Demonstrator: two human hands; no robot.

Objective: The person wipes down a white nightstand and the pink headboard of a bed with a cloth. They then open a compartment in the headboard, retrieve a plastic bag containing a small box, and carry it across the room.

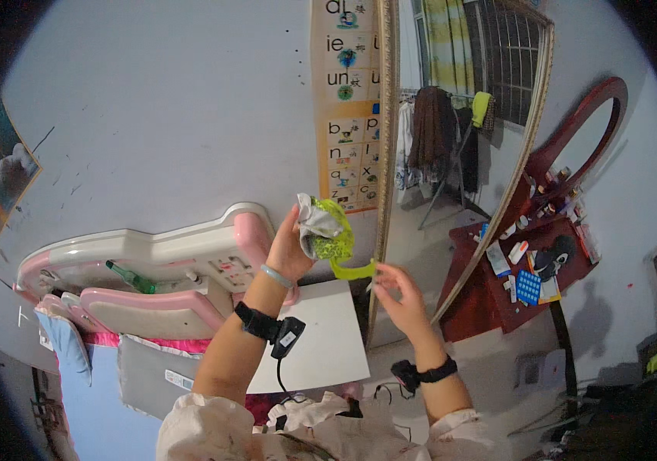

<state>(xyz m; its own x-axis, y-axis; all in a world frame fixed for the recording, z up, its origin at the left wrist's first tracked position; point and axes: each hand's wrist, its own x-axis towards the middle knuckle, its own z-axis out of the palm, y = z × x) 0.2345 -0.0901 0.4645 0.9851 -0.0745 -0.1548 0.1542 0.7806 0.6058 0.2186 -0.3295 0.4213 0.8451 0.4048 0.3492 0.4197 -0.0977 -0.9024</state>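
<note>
In front of the wall, my left hand (289,249) is raised and grips a crumpled grey cloth (318,222). It is bunched against the patterned body of a lime-green handled object (337,245), whose exact kind I cannot tell. A thin curved handle runs from this object towards the right. At the handle's far end, the thumb and fingers of my right hand (402,298) pinch the tip. Both wrists wear black straps with small devices, and a pale bangle circles my left wrist.
A tall gilt-framed mirror (385,173) leans close to my right hand. Below my hands stands a white bedside cabinet (317,340). Left is a pink-and-white headboard (155,242) holding a green glass bottle (131,278). A cluttered red dressing table (478,299) stands right.
</note>
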